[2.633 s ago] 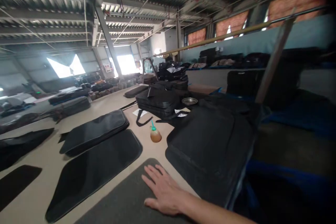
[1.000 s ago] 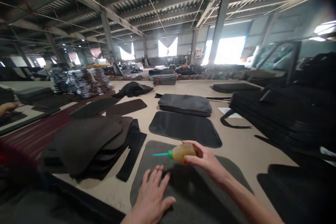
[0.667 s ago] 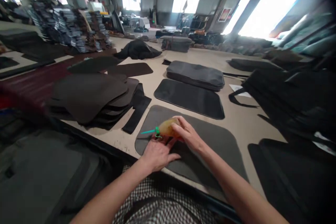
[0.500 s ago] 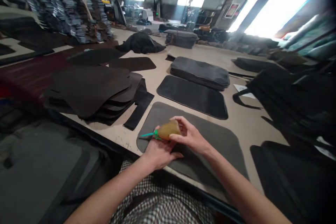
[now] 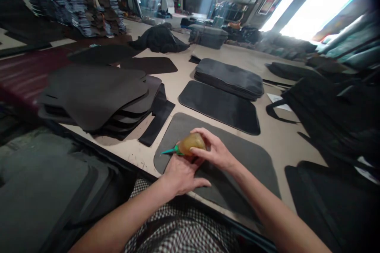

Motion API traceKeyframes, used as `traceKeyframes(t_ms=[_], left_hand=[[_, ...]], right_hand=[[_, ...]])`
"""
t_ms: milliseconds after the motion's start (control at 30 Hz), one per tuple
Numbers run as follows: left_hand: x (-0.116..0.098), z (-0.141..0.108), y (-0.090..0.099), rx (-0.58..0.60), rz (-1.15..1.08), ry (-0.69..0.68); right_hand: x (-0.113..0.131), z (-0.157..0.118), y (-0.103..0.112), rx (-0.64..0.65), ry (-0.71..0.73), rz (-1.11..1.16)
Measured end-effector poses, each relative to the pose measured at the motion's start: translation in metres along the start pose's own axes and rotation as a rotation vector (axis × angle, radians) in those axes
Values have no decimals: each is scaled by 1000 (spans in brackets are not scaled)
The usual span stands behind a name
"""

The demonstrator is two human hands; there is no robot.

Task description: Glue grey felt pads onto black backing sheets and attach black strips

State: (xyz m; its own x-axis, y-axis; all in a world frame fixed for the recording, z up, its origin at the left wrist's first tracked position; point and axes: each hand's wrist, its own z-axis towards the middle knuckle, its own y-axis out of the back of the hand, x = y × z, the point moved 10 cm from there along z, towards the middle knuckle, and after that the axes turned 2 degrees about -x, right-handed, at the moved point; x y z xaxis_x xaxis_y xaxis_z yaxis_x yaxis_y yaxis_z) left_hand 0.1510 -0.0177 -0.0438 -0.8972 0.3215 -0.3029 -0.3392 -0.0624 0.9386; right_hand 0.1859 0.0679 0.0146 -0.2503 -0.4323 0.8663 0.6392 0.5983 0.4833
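An amber plastic squeeze bottle (image 5: 192, 144) with a green collar and a thin teal nozzle lies tilted just above a grey rounded foam panel (image 5: 255, 174). My right hand (image 5: 212, 152) wraps its fingers over the bottle's body. The nozzle points left and its tip sits close to the panel's surface. My left hand (image 5: 181, 176) rests flat on the panel's near edge, directly under the bottle. Its fingers are hidden behind the bottle.
Beige table (image 5: 139, 154) with a dark panel stack (image 5: 95, 95) at left, a flat panel (image 5: 219, 106) and padded stack (image 5: 230, 77) ahead. A tall black pile (image 5: 326, 122) stands at right. A checked shirt (image 5: 178, 221) shows below the table's near edge.
The bottle has left the table top and is now in my right hand over the panel. My left hand has come onto the panel's near edge, and the view has tilted down.
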Motion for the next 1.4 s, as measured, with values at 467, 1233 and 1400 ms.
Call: traceKeyframes(t_ms=[467,1233,1400], left_hand=[[-3,6,2,-5,41,-40],[33,34,11,-73,197,56],[33,33,7,-84,234,58]], right_hand=[[-51,40,64,-315,-62,-1],[-51,40,94,-627,27,-185],[-56,22,116,-666,-19,-197]])
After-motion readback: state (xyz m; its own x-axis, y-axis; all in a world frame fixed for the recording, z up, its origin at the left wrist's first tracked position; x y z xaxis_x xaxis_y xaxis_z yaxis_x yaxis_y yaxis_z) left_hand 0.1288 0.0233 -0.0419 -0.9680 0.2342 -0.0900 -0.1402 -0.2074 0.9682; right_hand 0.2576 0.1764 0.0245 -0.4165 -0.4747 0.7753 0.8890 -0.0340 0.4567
